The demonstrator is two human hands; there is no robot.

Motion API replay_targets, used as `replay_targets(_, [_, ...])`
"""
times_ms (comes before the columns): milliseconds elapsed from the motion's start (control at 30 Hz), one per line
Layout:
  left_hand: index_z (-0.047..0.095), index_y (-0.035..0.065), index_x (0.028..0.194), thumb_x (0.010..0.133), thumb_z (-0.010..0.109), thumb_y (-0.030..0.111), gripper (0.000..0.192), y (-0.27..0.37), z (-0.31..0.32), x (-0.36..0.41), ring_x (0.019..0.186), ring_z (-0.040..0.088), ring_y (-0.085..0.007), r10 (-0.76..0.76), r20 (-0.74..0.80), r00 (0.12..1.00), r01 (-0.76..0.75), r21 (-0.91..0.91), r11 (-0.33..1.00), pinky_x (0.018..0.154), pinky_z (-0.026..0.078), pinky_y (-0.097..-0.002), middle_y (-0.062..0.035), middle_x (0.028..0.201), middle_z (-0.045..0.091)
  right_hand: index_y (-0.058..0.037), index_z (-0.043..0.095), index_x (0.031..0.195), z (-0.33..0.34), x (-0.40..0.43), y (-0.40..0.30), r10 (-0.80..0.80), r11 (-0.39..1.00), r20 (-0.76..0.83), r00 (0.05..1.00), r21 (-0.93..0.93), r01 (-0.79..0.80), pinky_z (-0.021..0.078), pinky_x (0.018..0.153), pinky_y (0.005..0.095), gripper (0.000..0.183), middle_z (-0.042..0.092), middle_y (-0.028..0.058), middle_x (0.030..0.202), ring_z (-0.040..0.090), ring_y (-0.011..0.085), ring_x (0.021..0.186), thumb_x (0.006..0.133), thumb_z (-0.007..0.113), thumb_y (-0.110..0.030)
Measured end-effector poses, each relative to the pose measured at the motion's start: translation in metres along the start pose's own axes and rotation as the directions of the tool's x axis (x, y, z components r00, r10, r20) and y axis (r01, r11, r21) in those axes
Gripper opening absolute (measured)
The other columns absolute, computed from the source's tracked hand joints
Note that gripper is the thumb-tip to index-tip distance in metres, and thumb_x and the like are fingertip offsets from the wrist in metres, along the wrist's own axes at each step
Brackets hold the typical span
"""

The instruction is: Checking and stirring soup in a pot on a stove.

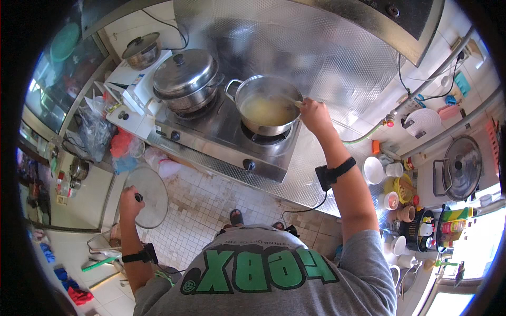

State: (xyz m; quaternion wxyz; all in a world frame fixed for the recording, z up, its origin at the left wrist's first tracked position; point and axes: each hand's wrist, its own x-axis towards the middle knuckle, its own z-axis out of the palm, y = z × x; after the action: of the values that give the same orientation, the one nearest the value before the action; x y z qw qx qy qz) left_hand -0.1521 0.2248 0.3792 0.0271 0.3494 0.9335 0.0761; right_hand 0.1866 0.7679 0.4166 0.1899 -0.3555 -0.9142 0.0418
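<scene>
My left hand (130, 202) grips the black knob of a round glass pot lid (152, 197), holding it out to the left above the tiled floor. On the right burner of the gas stove (215, 134) stands an uncovered stainless steel pot (269, 128) with pale yellowish, steaming liquid (265, 110) inside. My right hand (315, 114) is at the pot's right rim, closed on the light-coloured handle of a utensil (297, 103) that reaches into the pot. Steam blurs the utensil's far end. A large lidded steel steamer pot (185, 81) occupies the left burner.
A smaller lidded pot (142, 51) sits on a white appliance (136, 85) at the back left. Plastic bags (95, 122) hang beside the counter. On the right are a white bowl (372, 170), a yellow bowl (401, 189), a black rack (419, 231) and a gas hose (363, 136). A range hood (411, 27) overhangs the stove.
</scene>
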Motion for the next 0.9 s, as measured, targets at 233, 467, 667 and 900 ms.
replay_targets(233, [0.055,0.002,0.08,0.051,0.073,0.004,0.034,0.006,0.001,0.003,0.081,0.056,-0.0374,0.034,-0.017,0.999,-0.033,0.029,0.999,0.07,0.046,-0.0437,-0.0181,0.083,0.056,-0.001,0.065,0.076,-0.024,-0.011,0.008,-0.021,0.983,-0.031,0.999,-0.183,0.015,0.0517,0.072,0.0428,0.015,0.063,0.017,0.081,0.064,0.0334,0.074,0.078,0.054,-0.011])
replay_targets(467, [0.054,0.0013,0.08,0.052,0.072,0.004,0.034,0.011,0.001,0.005,0.08,0.056,-0.0389,0.062,-0.023,0.998,-0.063,-0.017,0.998,0.069,0.047,-0.0446,-0.0194,0.083,0.057,0.0019,0.066,0.077,-0.103,-0.019,-0.033,-0.109,0.965,0.287,0.952,-0.201,0.171,0.051,0.074,0.0423,0.019,0.064,0.0226,0.082,0.063,0.0374,0.078,0.078,0.055,-0.014])
replay_targets(667, [0.054,0.0013,0.08,0.053,0.072,0.004,0.032,0.008,0.003,0.006,0.08,0.057,-0.0378,0.1,-0.019,0.995,-0.1,0.006,0.995,0.069,0.047,-0.0438,-0.019,0.084,0.057,-0.0059,0.069,0.081,-0.098,-0.01,-0.04,-0.043,0.998,0.395,0.918,0.057,0.023,0.0509,0.069,0.0355,0.015,0.066,0.0121,0.066,0.065,0.0266,0.066,0.079,0.058,-0.015])
replay_targets(900, [0.054,0.0015,0.08,0.053,0.071,0.004,0.032,0.013,0.001,0.01,0.08,0.057,-0.0374,0.099,-0.008,0.995,-0.099,0.017,0.995,0.07,0.047,-0.0434,-0.0183,0.085,0.057,-0.0058,0.069,0.084,-0.026,0.004,-0.043,-0.003,0.997,0.202,0.979,0.076,-0.012,0.0516,0.071,0.0386,0.023,0.066,0.0155,0.074,0.065,0.0321,0.074,0.081,0.055,-0.024])
